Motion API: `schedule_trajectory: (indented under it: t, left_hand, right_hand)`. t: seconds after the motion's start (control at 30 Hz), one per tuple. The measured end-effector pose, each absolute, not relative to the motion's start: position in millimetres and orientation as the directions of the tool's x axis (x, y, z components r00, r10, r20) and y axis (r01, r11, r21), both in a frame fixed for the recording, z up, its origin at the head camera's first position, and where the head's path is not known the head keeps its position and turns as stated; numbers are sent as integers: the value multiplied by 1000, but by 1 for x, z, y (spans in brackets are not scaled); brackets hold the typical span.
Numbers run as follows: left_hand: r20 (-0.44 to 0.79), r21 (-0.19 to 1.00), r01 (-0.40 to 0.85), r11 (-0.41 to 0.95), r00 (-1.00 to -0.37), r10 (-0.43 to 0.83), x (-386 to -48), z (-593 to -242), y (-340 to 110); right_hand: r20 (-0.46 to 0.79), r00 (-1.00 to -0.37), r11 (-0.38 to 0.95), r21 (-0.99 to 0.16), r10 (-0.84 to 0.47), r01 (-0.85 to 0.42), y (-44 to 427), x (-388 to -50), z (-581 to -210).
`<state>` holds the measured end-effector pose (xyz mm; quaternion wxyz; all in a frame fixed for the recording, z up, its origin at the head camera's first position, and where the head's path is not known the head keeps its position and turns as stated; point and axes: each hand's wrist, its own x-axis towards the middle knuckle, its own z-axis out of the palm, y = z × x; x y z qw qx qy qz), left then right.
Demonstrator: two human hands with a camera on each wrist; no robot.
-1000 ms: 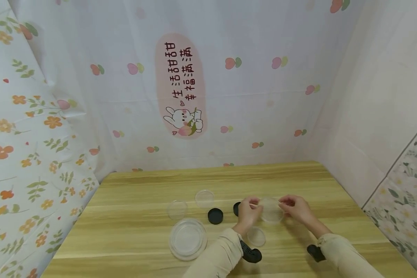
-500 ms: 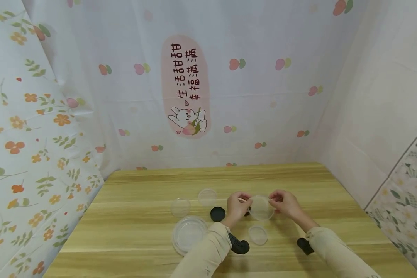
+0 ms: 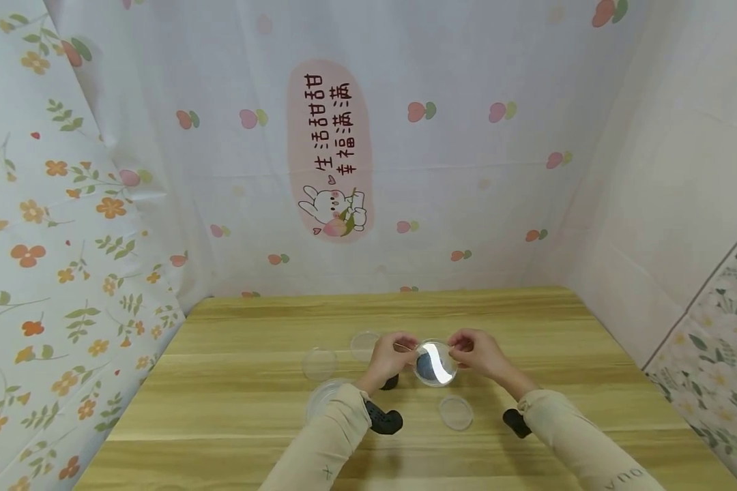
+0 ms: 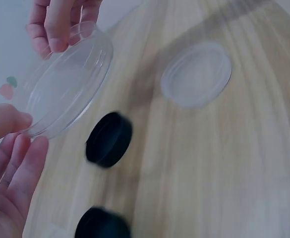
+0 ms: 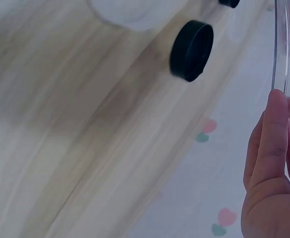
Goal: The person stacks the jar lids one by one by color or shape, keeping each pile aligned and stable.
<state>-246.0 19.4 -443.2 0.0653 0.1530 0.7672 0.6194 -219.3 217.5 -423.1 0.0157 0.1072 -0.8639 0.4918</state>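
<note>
A clear round petri dish (image 3: 440, 379) is held up above the table between both hands. My left hand (image 3: 385, 360) pinches its left rim between thumb and fingers, and my right hand (image 3: 480, 354) pinches the right rim. In the left wrist view the dish (image 4: 70, 82) is tilted, and whether it is one piece or a dish with its lid on is hard to tell. One black round cap (image 4: 109, 139) stands on the table below it, seen through the dish in the head view. A second black cap (image 3: 389, 383) is partly behind my left hand.
Nearer me lies a small clear round lid (image 3: 456, 413). Two more thin clear discs lie at the left, one (image 3: 319, 365) nearer and one (image 3: 364, 346) farther back. Larger clear round pieces (image 3: 323, 402) are partly covered by my left sleeve. A printed curtain (image 3: 442, 177) hangs behind the table.
Both hands have carried the petri dish leftward, now over a black cap. Bright glare has appeared on the dish. The left sleeve now covers more of the large clear pieces.
</note>
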Motion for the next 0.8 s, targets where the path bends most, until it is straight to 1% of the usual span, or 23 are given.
schedule_trajectory:
  t: [0.17, 0.3, 0.43, 0.57, 0.7, 0.8]
  left_hand:
    - [112, 952, 212, 219, -911, 396, -250, -438, -2]
    - [108, 951, 226, 212, -883, 457, -253, -434, -18]
    - [84, 954, 215, 211, -861, 501, -254, -432, -31]
    - [63, 939, 228, 257, -849, 525, -254, -430, -43]
    - [84, 906, 296, 304, -828, 554, -252, -427, -58]
    - [86, 888, 325, 325, -812, 577, -250, -426, -70]
  right_hand:
    - [212, -947, 535, -785, -240, -311, 201, -223, -422]
    - [272, -920, 556, -734, -284, -389, 190, -224, -423]
    - [279, -909, 535, -740, -309, -409, 180, -225, -425]
    - [244, -906, 509, -763, -345, -399, 169, -227, -429]
    - [228, -905, 511, -763, -359, -395, 157, -229, -433]
    - [224, -901, 513, -759, -371, -400, 146, -231, -435]
